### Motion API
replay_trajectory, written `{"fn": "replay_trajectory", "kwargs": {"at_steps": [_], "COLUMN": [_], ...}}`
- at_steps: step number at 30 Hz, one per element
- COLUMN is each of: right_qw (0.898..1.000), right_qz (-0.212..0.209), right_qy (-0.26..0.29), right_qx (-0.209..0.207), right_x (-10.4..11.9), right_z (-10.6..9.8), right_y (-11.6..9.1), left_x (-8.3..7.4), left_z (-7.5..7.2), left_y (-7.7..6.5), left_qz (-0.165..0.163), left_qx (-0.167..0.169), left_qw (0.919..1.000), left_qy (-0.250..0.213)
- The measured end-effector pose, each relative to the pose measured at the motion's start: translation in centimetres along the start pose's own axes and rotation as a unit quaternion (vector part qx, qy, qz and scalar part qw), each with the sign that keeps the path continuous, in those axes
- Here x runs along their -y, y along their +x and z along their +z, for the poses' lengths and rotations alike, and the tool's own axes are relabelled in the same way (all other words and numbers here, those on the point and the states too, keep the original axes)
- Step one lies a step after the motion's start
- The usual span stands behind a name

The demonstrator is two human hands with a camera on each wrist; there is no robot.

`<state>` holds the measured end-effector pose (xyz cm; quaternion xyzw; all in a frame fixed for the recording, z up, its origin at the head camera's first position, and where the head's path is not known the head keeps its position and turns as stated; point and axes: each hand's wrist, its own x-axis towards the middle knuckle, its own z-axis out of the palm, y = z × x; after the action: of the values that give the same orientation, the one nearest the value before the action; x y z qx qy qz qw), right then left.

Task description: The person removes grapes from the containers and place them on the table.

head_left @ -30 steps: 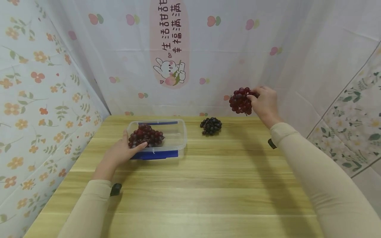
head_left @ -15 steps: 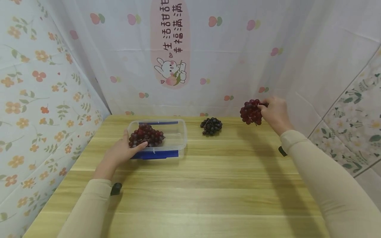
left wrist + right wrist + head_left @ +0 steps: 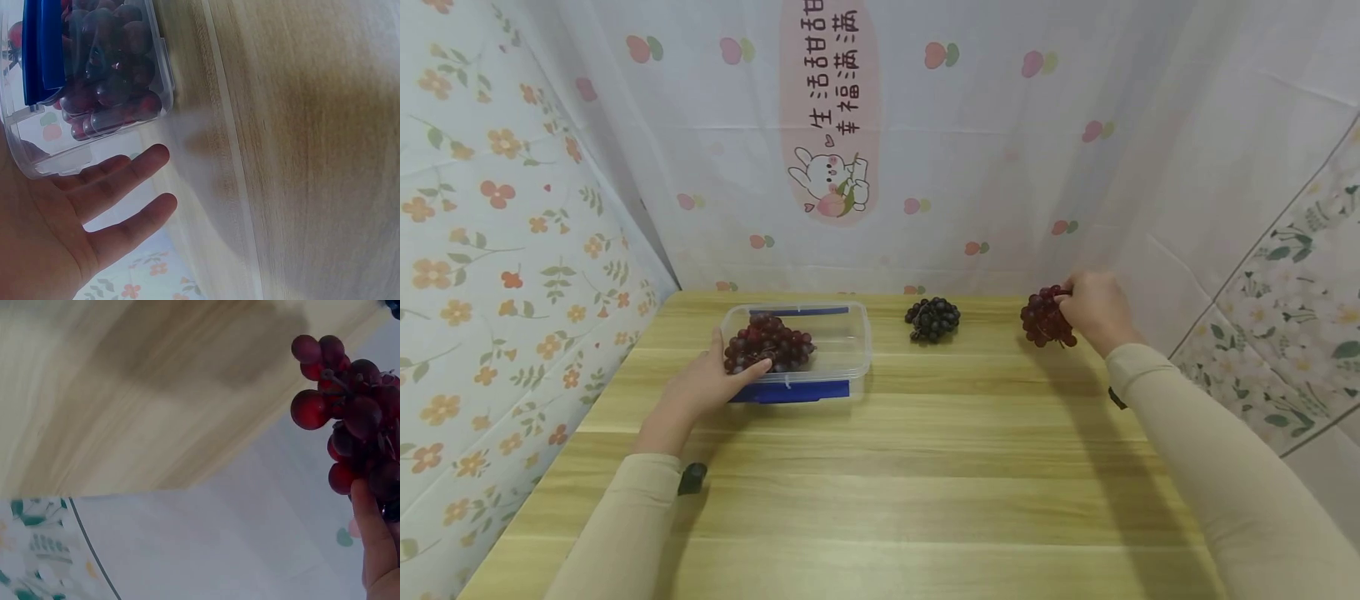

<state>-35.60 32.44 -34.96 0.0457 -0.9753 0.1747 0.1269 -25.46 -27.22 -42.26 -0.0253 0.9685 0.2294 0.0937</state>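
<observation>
A clear plastic food container (image 3: 842, 342) with blue side latches stands at the back left of the table. Dark red grapes (image 3: 775, 340) lie in its left part. My left hand (image 3: 703, 383) rests at the container's left end, thumb laid along the front rim; several straight, spread fingers (image 3: 119, 190) show beside its wall in the left wrist view. At the back right, my right hand (image 3: 1097, 308) pinches a bunch of red grapes (image 3: 1047, 318) by its upper end. The bunch (image 3: 359, 419) hangs low near the tabletop; I cannot tell whether it touches.
A bunch of black grapes (image 3: 932, 320) lies at the table's back edge, between the container and my right hand. The wooden table (image 3: 887, 483) ends against a printed white curtain (image 3: 925, 167) behind. Floral cloth (image 3: 497, 250) hangs at the left.
My right hand has moved right and down, lowering the red grapes toward the tabletop. My left hand, the container and the black grapes have stayed in place.
</observation>
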Motion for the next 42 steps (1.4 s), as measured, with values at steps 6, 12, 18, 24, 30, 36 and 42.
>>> {"fn": "replay_trajectory", "kwargs": {"at_steps": [6,12,18,24,30,36,42], "right_qw": [1.0,1.0,0.999,0.999,0.999,0.998,0.999], "right_qz": [0.016,0.017,0.04,0.044,0.048,0.036,0.017], "right_qy": [0.002,0.006,0.017,0.017,0.019,0.038,0.025], "right_qx": [0.013,0.013,0.025,0.012,0.018,0.021,0.014], "right_x": [-0.7,-1.3,-2.0,-2.8,-3.3,-3.7,-3.2], "right_z": [1.6,2.8,3.3,4.1,4.5,4.3,3.8], "right_y": [0.1,0.0,-0.2,-0.3,-0.3,0.0,0.6], "left_x": [0.1,0.1,-0.2,-0.2,-0.1,0.1,0.4], "left_z": [0.0,-0.1,-0.1,-0.1,-0.3,-0.1,0.2], "left_y": [0.0,-0.1,-0.2,-0.2,-0.1,0.1,0.2], "left_qz": [0.002,0.002,0.01,0.006,0.004,0.004,0.005], "left_qx": [-0.001,-0.001,-0.007,-0.007,-0.001,-0.005,-0.012], "left_qw": [1.0,1.0,0.9997,0.9998,0.9999,0.9999,0.9997], "left_qy": [-0.004,-0.004,-0.019,-0.018,-0.014,-0.011,-0.019]}}
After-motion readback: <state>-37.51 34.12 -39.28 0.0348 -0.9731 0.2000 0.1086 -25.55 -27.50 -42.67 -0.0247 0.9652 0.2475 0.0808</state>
